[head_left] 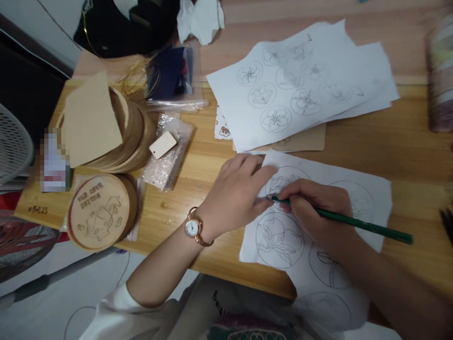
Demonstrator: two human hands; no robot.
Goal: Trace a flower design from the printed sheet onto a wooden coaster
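Observation:
A white sheet [247, 243] with plant drawings in circles lies at the table's front edge, its lower part hanging over. My left hand [239, 193], with a watch [192, 228] on the wrist, rests on the sheet's upper left, thumb and forefinger apart and nothing held. In my right hand [314, 208] is a green pencil [364, 223], gripped near its point. The tip touches the paper beside my left thumb, at a circle partly covered by my hands.
More drawing sheets [276, 94] lie behind. Round wooden boxes [132, 137], a lidded box [101, 212], bubble wrap [166, 160] with a small wooden tag [163, 145], and a plastic packet [173, 78] are at left. Crumpled tissue [201, 21] is at the back.

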